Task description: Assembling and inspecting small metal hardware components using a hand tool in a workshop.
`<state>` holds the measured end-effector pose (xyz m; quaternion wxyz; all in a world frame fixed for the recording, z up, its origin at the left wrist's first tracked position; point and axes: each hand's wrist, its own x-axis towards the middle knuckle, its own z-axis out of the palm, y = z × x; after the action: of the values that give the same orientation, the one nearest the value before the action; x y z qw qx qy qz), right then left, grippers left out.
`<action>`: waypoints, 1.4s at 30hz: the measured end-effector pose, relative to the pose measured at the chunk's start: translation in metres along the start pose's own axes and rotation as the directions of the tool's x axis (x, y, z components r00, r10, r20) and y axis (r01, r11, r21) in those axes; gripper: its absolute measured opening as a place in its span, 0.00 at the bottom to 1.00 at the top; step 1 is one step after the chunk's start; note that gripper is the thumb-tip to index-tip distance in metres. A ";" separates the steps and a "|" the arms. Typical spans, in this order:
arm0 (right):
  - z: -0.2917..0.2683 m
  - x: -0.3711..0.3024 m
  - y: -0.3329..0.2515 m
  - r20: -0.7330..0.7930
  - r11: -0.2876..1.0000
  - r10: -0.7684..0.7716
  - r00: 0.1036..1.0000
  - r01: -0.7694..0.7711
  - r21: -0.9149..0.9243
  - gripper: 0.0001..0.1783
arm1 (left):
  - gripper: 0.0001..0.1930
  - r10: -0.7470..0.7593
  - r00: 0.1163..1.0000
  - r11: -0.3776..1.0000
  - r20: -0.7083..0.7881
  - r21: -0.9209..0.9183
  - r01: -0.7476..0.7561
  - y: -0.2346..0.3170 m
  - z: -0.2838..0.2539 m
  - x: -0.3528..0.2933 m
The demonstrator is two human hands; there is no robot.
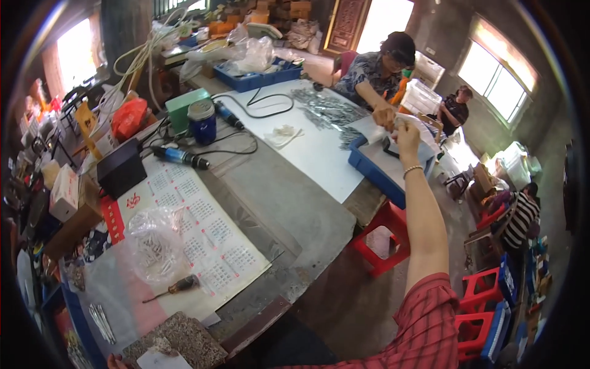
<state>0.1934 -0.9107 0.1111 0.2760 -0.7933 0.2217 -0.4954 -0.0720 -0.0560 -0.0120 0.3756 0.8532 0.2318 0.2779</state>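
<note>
My right hand [408, 139] is stretched far out over a blue tray [378, 173] at the table's right end. Its fingers are pinched together at a small pale thing too blurred to name. A co-worker's hand [384, 117] meets it there, close to my fingertips. Of my left hand [115, 361] only some fingertips show at the bottom left edge. They lie beside a speckled stone block [200, 339] with a white piece of paper [163, 359] on it. What that hand holds is out of sight.
A screwdriver [175, 287], a plastic bag of small parts [157, 252] and several thin metal rods [102, 323] lie nearby. Two blue electric screwdrivers [178, 156] [228, 114] and a blue jar [202, 126] stand behind. Many metal pieces [326, 107] cover the white sheet. Red stools [387, 237] stand right.
</note>
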 end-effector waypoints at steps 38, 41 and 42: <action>-0.107 -0.435 -0.399 0.734 0.746 -0.635 -0.240 0.053 0.663 0.14 | 0.22 0.055 0.995 0.986 0.081 0.152 -0.067 -0.029 0.016 0.088; -0.103 -0.458 -0.385 0.779 0.811 -0.575 -0.252 -0.048 0.583 0.13 | 0.22 0.117 0.988 0.972 0.102 0.192 -0.135 -0.028 0.023 0.090; -0.098 -0.467 -0.381 0.771 0.804 -0.589 -0.240 -0.084 0.588 0.09 | 0.22 0.105 0.989 0.968 0.102 0.217 -0.126 -0.029 0.017 0.087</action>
<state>-0.0577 -0.3542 0.0862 0.3941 -0.8178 -0.3659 0.2051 -0.0021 0.0059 -0.0176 0.2709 0.9136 0.1942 0.2328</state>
